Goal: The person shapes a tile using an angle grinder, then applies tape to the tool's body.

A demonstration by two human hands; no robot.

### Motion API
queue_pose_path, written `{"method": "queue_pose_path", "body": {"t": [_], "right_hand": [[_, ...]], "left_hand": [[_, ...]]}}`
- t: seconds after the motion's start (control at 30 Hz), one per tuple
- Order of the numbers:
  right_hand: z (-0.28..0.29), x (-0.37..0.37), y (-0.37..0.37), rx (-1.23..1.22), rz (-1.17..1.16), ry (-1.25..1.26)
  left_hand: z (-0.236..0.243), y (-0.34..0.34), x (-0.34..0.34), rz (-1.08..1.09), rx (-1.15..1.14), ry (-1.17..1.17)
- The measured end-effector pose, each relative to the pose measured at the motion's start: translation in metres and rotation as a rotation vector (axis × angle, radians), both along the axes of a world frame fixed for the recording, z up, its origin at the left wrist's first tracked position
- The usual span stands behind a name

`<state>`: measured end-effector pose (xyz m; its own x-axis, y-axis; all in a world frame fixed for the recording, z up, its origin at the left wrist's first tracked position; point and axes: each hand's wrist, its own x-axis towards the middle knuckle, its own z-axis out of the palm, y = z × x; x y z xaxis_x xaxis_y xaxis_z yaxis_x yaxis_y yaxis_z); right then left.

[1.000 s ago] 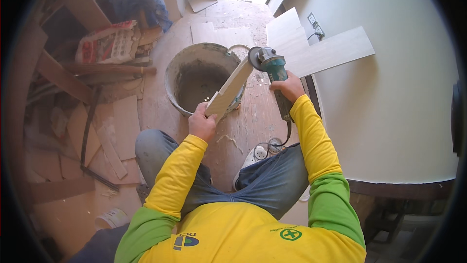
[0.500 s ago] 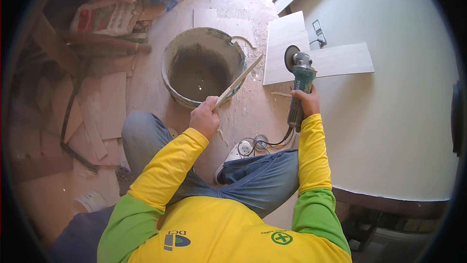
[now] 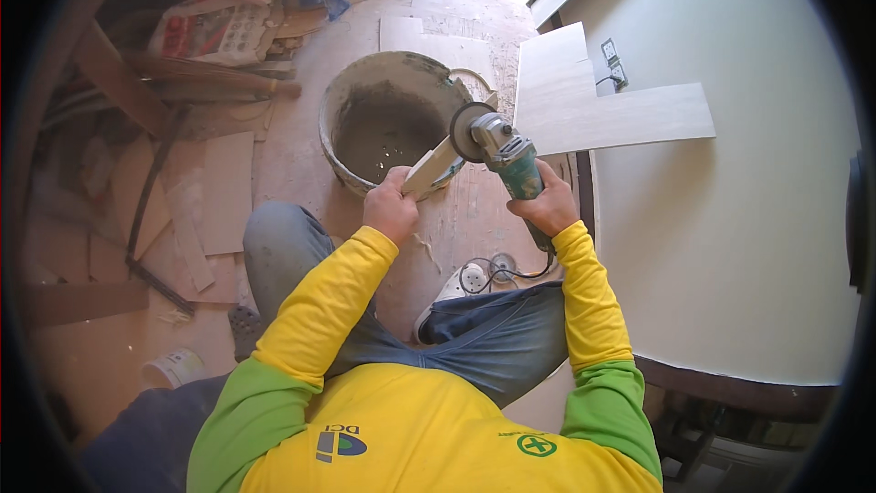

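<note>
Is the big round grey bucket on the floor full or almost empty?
Almost empty. The big round grey bucket stands upright, and its mortar-smeared inner walls show down to the bottom, where only a thin grey residue lies.

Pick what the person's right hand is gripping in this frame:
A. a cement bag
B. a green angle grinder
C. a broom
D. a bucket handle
B: the right hand wraps the body of the green angle grinder, whose disc meets the narrow tile strip held up by the left hand above the bucket.
</note>
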<state>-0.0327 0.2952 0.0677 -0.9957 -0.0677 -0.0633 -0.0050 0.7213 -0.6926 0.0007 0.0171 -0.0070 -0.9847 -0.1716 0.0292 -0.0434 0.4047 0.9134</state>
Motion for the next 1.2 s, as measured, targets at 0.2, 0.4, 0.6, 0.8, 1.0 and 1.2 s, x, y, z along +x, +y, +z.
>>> {"method": "queue_pose_path", "body": {"t": [0.2, 0.4, 0.6, 0.8, 1.0, 1.2], "right_hand": [[0.002, 0.004, -0.013, 0.034, 0.080, -0.036], [-0.002, -0.005, -0.010, 0.042, -0.018, 0.006], [0.000, -0.025, 0.009, 0.018, -0.151, 0.014], [-0.002, -0.049, 0.018, -0.035, -0.207, -0.044], [-0.007, -0.031, 0.012, -0.052, -0.091, -0.016], [-0.002, -0.011, -0.002, 0.021, 0.078, -0.039]], "left_hand": [[0.001, -0.002, 0.001, -0.006, -0.003, 0.021], [-0.009, -0.006, -0.002, -0.026, -0.018, 0.050], [-0.005, -0.003, 0.002, -0.029, -0.071, 0.055], [-0.009, -0.004, 0.000, -0.042, -0.048, 0.078], [-0.009, -0.003, 0.000, -0.028, -0.058, 0.078], [-0.011, -0.004, 0.000, -0.021, 0.005, 0.073]]}}
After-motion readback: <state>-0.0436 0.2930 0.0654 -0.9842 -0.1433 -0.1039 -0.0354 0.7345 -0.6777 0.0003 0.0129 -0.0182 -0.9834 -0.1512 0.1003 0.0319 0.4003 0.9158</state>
